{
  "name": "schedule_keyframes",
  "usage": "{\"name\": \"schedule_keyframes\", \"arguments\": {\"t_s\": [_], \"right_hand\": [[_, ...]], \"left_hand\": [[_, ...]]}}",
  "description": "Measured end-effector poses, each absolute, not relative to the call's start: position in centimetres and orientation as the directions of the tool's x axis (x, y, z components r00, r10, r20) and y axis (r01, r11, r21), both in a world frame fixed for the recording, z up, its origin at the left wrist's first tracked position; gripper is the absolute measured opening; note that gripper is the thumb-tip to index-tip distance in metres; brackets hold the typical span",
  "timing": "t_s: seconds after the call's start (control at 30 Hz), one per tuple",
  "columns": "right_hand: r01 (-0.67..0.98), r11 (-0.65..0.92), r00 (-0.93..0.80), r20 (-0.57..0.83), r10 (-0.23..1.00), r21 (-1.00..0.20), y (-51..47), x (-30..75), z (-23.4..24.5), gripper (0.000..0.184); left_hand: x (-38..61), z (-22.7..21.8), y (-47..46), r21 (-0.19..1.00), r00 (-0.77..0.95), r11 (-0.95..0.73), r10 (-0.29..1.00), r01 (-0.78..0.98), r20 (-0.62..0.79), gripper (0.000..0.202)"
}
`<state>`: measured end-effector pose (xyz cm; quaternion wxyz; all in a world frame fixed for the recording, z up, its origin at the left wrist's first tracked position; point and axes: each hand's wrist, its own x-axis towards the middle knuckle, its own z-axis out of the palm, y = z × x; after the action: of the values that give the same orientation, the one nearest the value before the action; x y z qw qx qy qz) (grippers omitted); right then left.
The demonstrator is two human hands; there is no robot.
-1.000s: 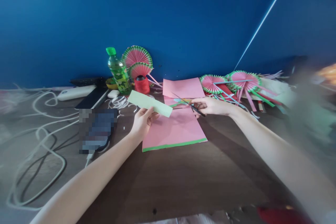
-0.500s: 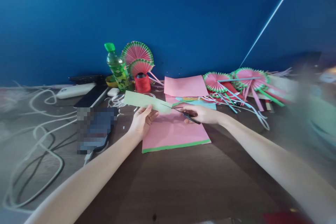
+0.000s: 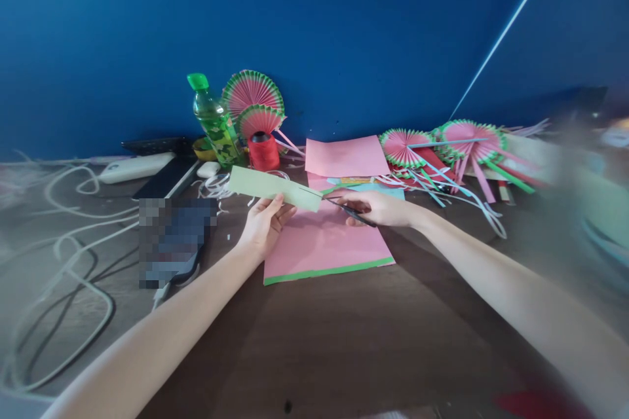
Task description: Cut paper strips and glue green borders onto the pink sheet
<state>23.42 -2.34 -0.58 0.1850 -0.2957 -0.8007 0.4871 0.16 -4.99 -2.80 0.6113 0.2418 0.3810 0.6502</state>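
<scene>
My left hand (image 3: pixel 265 222) pinches the lower edge of a pale green strip of paper (image 3: pixel 260 184), thumb on top, and holds it up above the table. In my right hand (image 3: pixel 376 208) is a pair of dark scissors (image 3: pixel 358 215), fingers wrapped round the handles. The scissor blades point left and lie at the strip's right end. Beneath both hands rests a pink paper sheet (image 3: pixel 327 252) with a green band along its near edge. A second pink sheet (image 3: pixel 346 157) lies farther back, curling up slightly.
Behind stand a green-capped bottle (image 3: pixel 215 126), a red thread spool (image 3: pixel 264 152) and pleated paper fans (image 3: pixel 253 95). More fans (image 3: pixel 405 147) with paper strips lie at back right. A phone (image 3: pixel 179 242), white cables (image 3: pixel 73 255) and a white power bank (image 3: pixel 136 168) are left.
The view has shifted slightly. My left hand still holds the green strip, and the scissors stay at its right end with little visible movement.
</scene>
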Motion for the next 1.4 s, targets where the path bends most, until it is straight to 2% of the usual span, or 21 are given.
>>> {"name": "schedule_keyframes", "arguments": {"t_s": [0.27, 0.67, 0.87, 1.23, 1.4], "right_hand": [[0.318, 0.297, -0.74, -0.039, 0.672, -0.9, -2.2, 23.4, -0.9, 0.048], [0.309, 0.275, -0.727, -0.04, 0.685, -0.911, -2.2, 23.4, -1.1, 0.047], [0.312, 0.26, -0.723, -0.051, 0.689, -0.914, -2.2, 23.4, -1.0, 0.051], [0.311, 0.186, -0.687, -0.086, 0.722, -0.932, -1.9, 23.8, -1.7, 0.045], [0.312, 0.2, -0.682, -0.072, 0.728, -0.929, -1.9, 23.8, -1.6, 0.04]], "left_hand": [[0.2, -2.9, -5.0, 0.806, -0.147, 0.042, 0.976, -0.59, -0.158, 0.018], [0.3, -2.7, -5.1, 0.807, -0.142, 0.049, 0.976, -0.588, -0.163, 0.018], [0.2, -2.8, -5.0, 0.803, -0.136, 0.042, 0.979, -0.594, -0.152, 0.019], [0.2, -3.2, -4.9, 0.816, -0.124, 0.017, 0.986, -0.578, -0.108, 0.015], [0.3, -3.3, -4.8, 0.821, -0.119, 0.028, 0.986, -0.57, -0.117, 0.012]]}}
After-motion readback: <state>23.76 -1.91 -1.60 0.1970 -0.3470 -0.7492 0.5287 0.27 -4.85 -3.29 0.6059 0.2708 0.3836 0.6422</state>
